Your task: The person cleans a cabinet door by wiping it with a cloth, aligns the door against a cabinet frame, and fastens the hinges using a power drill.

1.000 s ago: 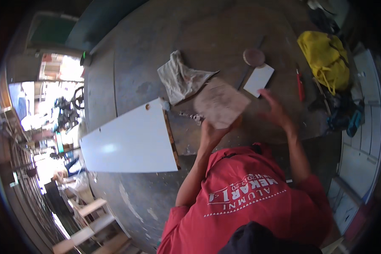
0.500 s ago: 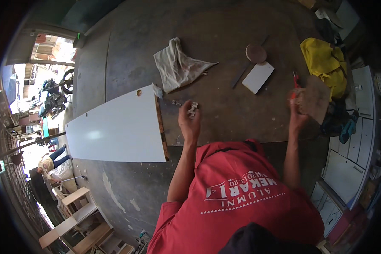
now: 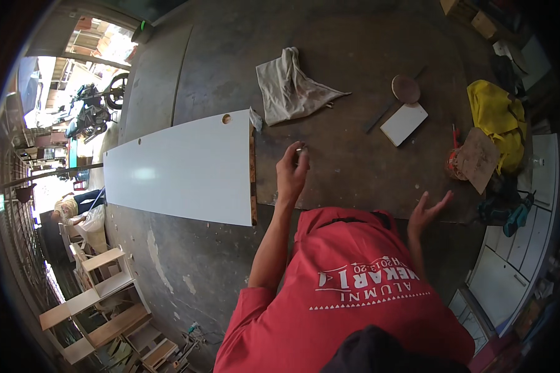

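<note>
Left hand pinches a small part beside the white panel; right hand hangs bare.

The left hand [image 3: 292,171] is raised over the dark counter [image 3: 354,37], fingers closed together on a small metallic piece [image 3: 300,149], too small to identify, possibly a fitting. It sits just right of the white panel [image 3: 180,168], whose raw brown edge faces the hand and whose far end overhangs the counter. The right hand [image 3: 428,210] is spread apart, fingers splayed, holding nothing, near the counter's front edge. A grey rag [image 3: 289,87] lies beyond the left hand. Further right are a small white board [image 3: 404,123], a brown sheet [image 3: 477,158] and a yellow cloth [image 3: 498,121].
</note>
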`<action>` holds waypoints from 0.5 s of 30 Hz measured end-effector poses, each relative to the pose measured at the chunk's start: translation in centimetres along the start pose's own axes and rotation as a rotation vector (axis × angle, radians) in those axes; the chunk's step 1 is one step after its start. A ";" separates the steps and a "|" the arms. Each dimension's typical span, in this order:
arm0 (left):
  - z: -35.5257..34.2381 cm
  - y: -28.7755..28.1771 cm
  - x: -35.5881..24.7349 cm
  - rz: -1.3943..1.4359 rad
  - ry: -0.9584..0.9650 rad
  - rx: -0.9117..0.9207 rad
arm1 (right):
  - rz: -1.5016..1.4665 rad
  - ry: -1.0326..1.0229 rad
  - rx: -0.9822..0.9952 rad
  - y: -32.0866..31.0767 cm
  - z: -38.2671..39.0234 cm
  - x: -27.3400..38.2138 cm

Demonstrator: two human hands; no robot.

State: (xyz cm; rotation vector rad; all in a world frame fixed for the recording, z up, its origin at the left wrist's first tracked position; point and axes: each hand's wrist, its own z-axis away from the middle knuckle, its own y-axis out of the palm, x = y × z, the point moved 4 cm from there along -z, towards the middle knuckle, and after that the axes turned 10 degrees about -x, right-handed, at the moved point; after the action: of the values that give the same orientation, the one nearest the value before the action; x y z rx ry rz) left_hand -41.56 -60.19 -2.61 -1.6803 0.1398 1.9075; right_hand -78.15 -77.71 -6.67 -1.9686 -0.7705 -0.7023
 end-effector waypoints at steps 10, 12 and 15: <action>0.7 -2.5 8.7 0.145 -0.227 -0.110 | -0.121 -0.431 0.258 2.2 -1.6 9.0; 1.2 -2.5 8.2 0.275 -0.316 -0.110 | -0.163 -0.470 0.302 2.7 -1.6 9.7; 1.4 -2.8 7.2 0.342 -0.335 -0.077 | -0.191 -0.552 0.442 3.8 -1.5 10.7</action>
State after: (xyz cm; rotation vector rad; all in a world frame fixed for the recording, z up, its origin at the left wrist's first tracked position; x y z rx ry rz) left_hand -41.63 -54.73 -8.28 -1.4268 0.2355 2.4494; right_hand -68.66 -77.98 -0.22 -1.6950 -1.3317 -0.0595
